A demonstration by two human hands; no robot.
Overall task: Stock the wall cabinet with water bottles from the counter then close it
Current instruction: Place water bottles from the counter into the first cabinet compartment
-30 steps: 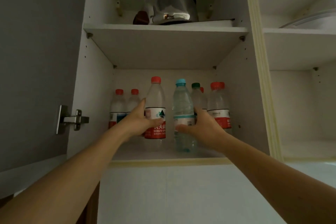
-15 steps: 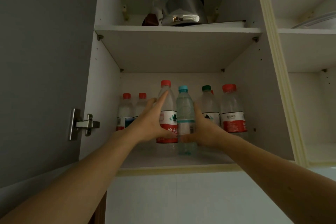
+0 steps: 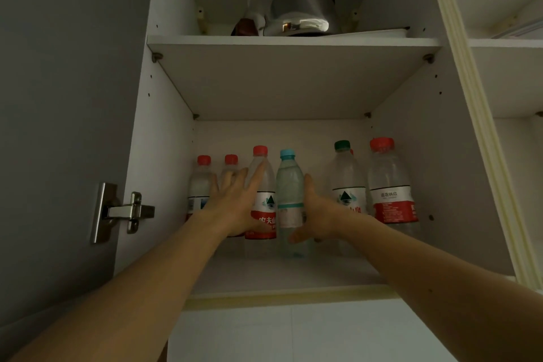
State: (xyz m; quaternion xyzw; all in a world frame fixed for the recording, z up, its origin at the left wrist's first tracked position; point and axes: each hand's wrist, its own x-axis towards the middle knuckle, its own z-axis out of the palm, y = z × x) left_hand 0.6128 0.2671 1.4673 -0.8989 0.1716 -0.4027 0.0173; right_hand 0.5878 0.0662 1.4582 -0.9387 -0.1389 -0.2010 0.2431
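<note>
A: Head view, lower shelf [image 3: 282, 276]: our left hand [image 3: 235, 209] flat on red-cap bottle [image 3: 262, 194]; right hand [image 3: 316, 211] fingers straight beside blue-cap bottle [image 3: 289, 200].
B: Risk: we shove too hard, bottles topple into back row.

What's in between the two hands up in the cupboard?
In the head view, two bottles stand between the left hand and right hand: a red-capped bottle and a blue-capped bottle, side by side.
</note>
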